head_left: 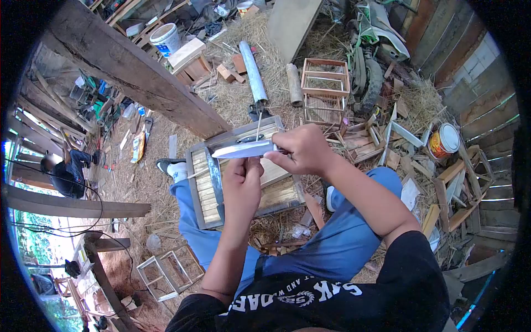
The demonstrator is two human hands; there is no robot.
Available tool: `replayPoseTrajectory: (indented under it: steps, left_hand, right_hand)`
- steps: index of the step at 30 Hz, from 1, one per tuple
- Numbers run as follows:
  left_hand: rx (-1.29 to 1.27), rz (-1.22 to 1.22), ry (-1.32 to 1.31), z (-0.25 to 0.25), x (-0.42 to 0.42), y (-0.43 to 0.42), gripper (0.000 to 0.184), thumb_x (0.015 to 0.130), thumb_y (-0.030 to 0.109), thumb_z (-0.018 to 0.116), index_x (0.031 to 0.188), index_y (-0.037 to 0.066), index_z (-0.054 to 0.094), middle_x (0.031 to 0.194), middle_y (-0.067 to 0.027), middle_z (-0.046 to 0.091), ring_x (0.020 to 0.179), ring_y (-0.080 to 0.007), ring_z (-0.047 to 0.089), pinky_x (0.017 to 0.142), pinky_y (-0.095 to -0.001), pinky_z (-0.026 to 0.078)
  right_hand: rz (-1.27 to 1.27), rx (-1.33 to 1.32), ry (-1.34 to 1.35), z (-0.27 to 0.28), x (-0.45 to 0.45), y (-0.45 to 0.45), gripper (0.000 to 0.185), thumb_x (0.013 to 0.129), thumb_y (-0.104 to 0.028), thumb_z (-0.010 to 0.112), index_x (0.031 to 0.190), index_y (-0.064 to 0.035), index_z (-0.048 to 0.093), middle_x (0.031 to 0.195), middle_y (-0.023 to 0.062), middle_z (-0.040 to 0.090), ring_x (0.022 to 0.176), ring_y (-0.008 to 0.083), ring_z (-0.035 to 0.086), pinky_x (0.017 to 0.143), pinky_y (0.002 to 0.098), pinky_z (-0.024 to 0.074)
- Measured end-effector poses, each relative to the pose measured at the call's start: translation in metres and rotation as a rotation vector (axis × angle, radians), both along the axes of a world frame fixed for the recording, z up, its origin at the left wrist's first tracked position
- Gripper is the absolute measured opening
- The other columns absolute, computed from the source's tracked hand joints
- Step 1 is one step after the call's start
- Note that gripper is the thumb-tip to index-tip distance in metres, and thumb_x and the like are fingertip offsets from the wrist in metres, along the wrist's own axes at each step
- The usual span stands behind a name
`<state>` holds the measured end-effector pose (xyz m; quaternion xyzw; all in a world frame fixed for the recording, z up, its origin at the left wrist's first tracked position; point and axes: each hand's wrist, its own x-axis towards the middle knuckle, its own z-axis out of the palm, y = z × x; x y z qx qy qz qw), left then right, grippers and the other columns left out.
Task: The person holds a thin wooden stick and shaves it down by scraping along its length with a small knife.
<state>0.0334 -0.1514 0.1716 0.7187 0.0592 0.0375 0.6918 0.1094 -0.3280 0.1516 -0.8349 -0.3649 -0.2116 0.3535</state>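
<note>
seated person: at the far left, a person (69, 171) in dark clothes sits on the ground beside a wooden beam (77, 202).
pale frame: a light wooden frame (176, 288) rests on the floor at lower left, near the trousered leg.
slatted panel: before the wearer lies a panel of slats (200, 206) with a grey border, a long dark strip (214, 185) lying across its left part.
left hand: the left hand (242, 180) is raised over the panel, just under the blade; thumb and fingers are drawn together, seemingly round a thin stick (260, 124), though the grip point is hidden.
knife: the broad blade of the knife (243, 150) lies crosswise above the left fingertips, tip to the left, handle to the right; whether the steel touches those fingertips i cannot tell.
stick: its visible end stands out past the blade's far edge, in line with the left fingers.
right hand: the right hand (304, 148) is closed tight round the knife handle, thumb reaching along toward the blade's base.
paint pail: at the far right a pail (444, 141) with a white lid stands among scrap wood (454, 191).
</note>
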Motion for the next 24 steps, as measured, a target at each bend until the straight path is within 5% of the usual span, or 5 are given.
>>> replayPoseTrajectory:
  steps: [5, 10, 18, 24]
  left_hand:
    - [0.146, 0.017, -0.115, 0.004, -0.002, -0.003, 0.013, 0.105, 0.008, 0.055, 0.111, 0.002, 0.065, 0.075, 0.0047, 0.05, 0.067, -0.0023, 0.041, 0.057, -0.0214, 0.033]
    - [0.049, -0.043, -0.026, 0.006, -0.009, 0.001, 0.012, 0.106, 0.013, 0.055, 0.105, 0.004, 0.062, 0.074, 0.0051, 0.049, 0.066, -0.0023, 0.042, 0.056, -0.021, 0.033]
    - [-0.017, -0.015, 0.036, 0.003, -0.001, -0.001, 0.013, 0.106, 0.014, 0.056, 0.104, 0.003, 0.061, 0.074, 0.0048, 0.051, 0.066, -0.0023, 0.043, 0.055, -0.0224, 0.033]
    - [0.109, 0.038, -0.099, -0.001, 0.0, -0.002, 0.011, 0.105, 0.012, 0.056, 0.102, 0.003, 0.062, 0.074, 0.0044, 0.052, 0.066, -0.003, 0.044, 0.056, -0.0232, 0.034]
  right_hand:
    - [0.035, -0.034, -0.009, 0.0, 0.002, -0.003, 0.041, 0.093, -0.045, 0.067, 0.075, -0.0085, 0.064, 0.059, 0.0117, 0.058, 0.055, 0.0334, 0.063, 0.05, 0.0431, 0.0461]
    - [-0.384, 0.19, 0.172, 0.0, 0.046, -0.04, 0.034, 0.095, -0.038, 0.066, 0.08, -0.0075, 0.068, 0.059, 0.0122, 0.057, 0.052, 0.0311, 0.06, 0.05, 0.0411, 0.0449]
    - [-0.001, 0.003, 0.023, -0.003, 0.0, -0.004, 0.04, 0.092, -0.042, 0.068, 0.074, -0.0075, 0.062, 0.061, 0.0133, 0.058, 0.056, 0.0346, 0.063, 0.05, 0.0437, 0.0459]
    - [0.007, -0.057, -0.046, 0.002, -0.001, -0.004, 0.04, 0.093, -0.043, 0.067, 0.074, -0.0079, 0.063, 0.06, 0.0128, 0.059, 0.056, 0.0352, 0.062, 0.051, 0.0433, 0.0463]
